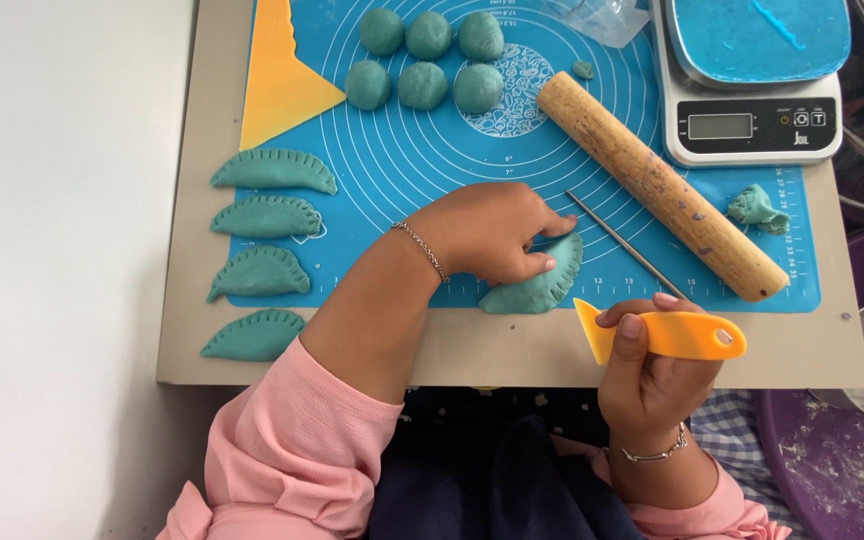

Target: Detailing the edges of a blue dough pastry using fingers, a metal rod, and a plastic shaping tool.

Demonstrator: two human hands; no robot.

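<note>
My left hand [492,232] presses its fingertips on a teal half-moon dumpling [542,285] lying at the front edge of the blue silicone mat [402,150]. My right hand [652,360] holds a yellow plastic scraper [667,335] just right of the dumpling, not touching it. Several finished crimped teal dumplings [272,172] lie in a column along the mat's left side. Several teal dough balls [427,60] sit at the mat's back.
A wooden rolling pin [662,185] lies diagonally right of my left hand, with a thin metal rod [622,243] beside it. A white kitchen scale [752,80] stands back right, a dough scrap [757,208] below it. A yellow triangular scraper [277,75] lies back left. Purple bowls [832,460] are at right.
</note>
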